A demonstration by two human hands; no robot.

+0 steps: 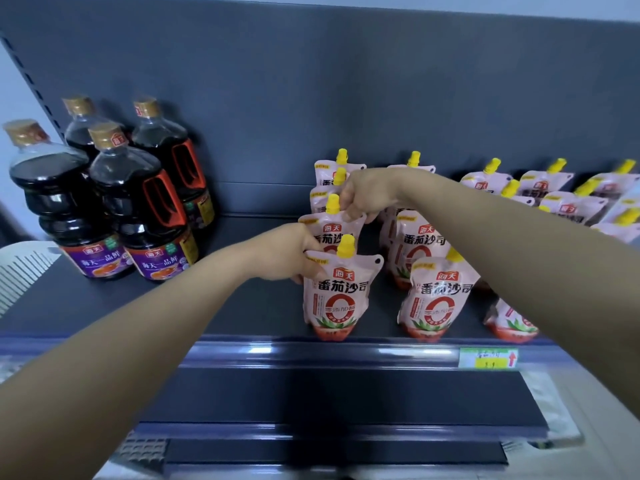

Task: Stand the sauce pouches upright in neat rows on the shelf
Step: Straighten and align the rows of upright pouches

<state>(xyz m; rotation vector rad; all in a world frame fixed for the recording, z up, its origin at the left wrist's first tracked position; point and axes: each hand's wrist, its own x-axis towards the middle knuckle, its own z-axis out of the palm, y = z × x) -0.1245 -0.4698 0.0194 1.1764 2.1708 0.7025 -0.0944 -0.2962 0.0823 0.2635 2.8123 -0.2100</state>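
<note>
Pink tomato-sauce pouches with yellow caps stand in rows on the dark shelf (242, 306). The front pouch (341, 299) of the left row stands upright at the shelf edge. My left hand (294, 252) grips its upper left edge. Behind it stands a second pouch (341, 230), and my right hand (367, 197) pinches its top right corner beside the cap. A second row begins with another upright pouch (436, 299). Further right, several pouches (561, 199) lean or lie against the back wall, and my right forearm partly hides one pouch (510, 322).
Several dark soy-sauce bottles (138, 216) with gold caps stand at the shelf's left. A yellow-green price tag (488, 358) sits on the shelf's front rail. Bare shelf lies between the bottles and the pouches. A white ribbed plastic piece (24, 268) shows at the left edge.
</note>
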